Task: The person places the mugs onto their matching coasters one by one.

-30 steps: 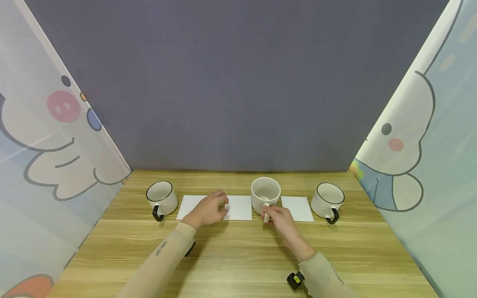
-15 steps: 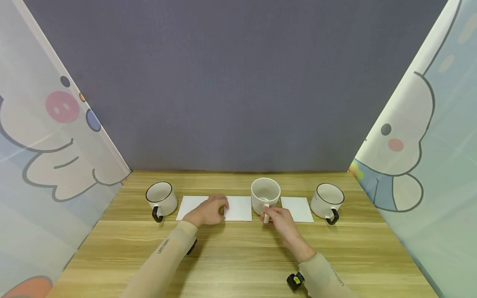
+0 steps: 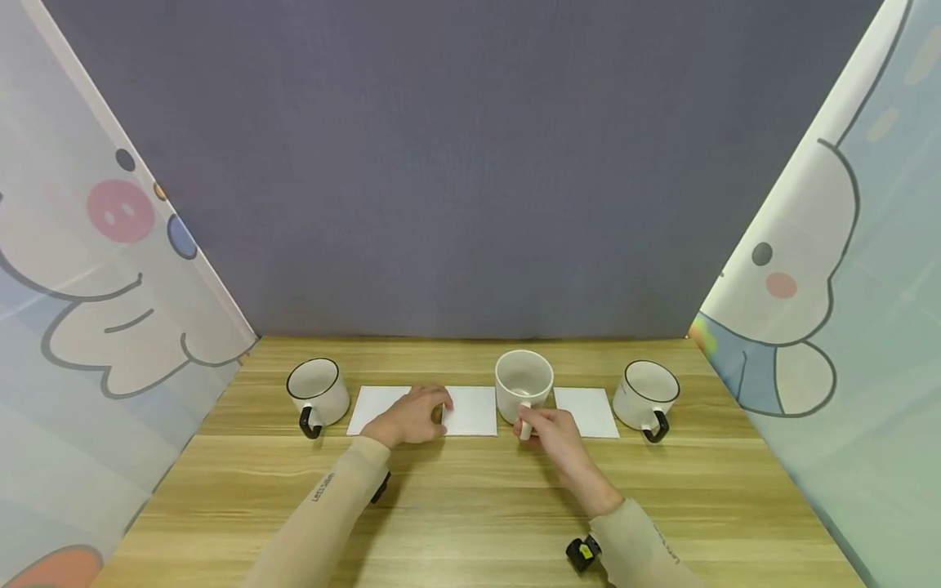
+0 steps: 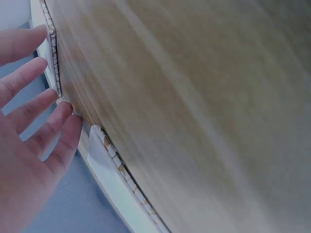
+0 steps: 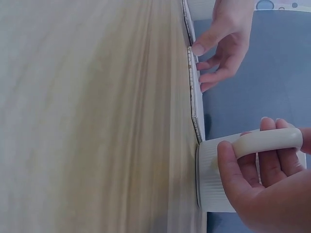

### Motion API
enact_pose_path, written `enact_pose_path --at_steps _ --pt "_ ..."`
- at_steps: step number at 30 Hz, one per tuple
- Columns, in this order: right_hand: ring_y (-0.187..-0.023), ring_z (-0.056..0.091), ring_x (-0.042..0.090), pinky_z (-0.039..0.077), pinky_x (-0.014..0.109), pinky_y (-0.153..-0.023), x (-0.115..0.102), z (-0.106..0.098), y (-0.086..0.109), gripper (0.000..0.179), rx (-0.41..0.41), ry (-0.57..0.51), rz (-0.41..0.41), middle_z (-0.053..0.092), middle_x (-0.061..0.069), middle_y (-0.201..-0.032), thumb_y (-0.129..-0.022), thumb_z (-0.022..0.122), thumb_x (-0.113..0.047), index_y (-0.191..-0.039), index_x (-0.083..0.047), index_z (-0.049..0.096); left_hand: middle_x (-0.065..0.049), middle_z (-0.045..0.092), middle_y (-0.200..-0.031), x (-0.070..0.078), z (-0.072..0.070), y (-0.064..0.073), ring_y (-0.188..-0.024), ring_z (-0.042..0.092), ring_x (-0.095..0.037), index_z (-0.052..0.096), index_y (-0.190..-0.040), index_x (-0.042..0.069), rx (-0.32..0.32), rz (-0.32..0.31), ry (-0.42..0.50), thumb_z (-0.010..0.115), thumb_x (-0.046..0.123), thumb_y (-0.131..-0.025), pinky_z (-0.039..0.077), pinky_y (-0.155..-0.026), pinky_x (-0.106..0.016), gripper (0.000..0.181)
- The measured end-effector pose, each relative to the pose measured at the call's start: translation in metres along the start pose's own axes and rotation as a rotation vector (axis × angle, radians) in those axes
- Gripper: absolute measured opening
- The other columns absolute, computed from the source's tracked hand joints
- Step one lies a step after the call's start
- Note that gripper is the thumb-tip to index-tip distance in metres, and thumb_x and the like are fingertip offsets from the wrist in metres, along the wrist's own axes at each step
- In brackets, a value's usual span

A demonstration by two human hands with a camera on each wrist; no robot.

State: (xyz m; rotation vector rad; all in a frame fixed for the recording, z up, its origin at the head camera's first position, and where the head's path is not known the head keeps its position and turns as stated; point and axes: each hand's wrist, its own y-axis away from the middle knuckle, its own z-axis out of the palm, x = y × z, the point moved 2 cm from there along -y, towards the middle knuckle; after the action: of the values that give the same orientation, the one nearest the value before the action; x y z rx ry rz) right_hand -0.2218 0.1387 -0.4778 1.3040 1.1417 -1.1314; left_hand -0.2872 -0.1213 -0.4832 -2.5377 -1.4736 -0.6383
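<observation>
My right hand [image 3: 562, 447] grips the pale handle [image 5: 267, 141] of a plain white mug [image 3: 515, 371], which stands upright with its handle toward me. In the right wrist view fingers pass through the handle and the thumb lies along its side. My left hand [image 3: 412, 415] reaches over the gap between the left white card [image 3: 371, 404] and the middle white card [image 3: 470, 411]. Its spread, loosely bent fingers [image 4: 29, 111] are right at the card edges in the left wrist view, with nothing gripped. The mug hides the table between the middle and right cards.
A black-rimmed white mug [image 3: 323, 396] with a black handle stands at the far left. Its twin mug [image 3: 647, 396] is at the right, beside the right white card [image 3: 586, 412]. A grey panel [image 3: 470, 204] rises behind the wooden table [image 3: 470, 498].
My left hand has shifted down slightly, its fingertips coming closer to the middle card's left edge. My right hand and the plain mug have stayed in place.
</observation>
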Motion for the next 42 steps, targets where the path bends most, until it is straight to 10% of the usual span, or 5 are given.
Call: enact_pose_path --at_steps 42 --pt "-0.085 0.062 0.02 0.056 0.049 -0.088 -0.0053 0.0012 0.0072 0.035 0.043 -0.011 -0.028 0.068 0.012 -0.083 -0.102 0.064 -0.022 -0.081 0.006 0.07 -0.006 0.044 -0.156 -0.0004 0.0 0.0033 -0.142 0.035 -0.039 0.063 -0.126 0.023 -0.012 -0.007 0.029 0.077 0.027 -0.092 0.03 -0.113 -0.065 0.037"
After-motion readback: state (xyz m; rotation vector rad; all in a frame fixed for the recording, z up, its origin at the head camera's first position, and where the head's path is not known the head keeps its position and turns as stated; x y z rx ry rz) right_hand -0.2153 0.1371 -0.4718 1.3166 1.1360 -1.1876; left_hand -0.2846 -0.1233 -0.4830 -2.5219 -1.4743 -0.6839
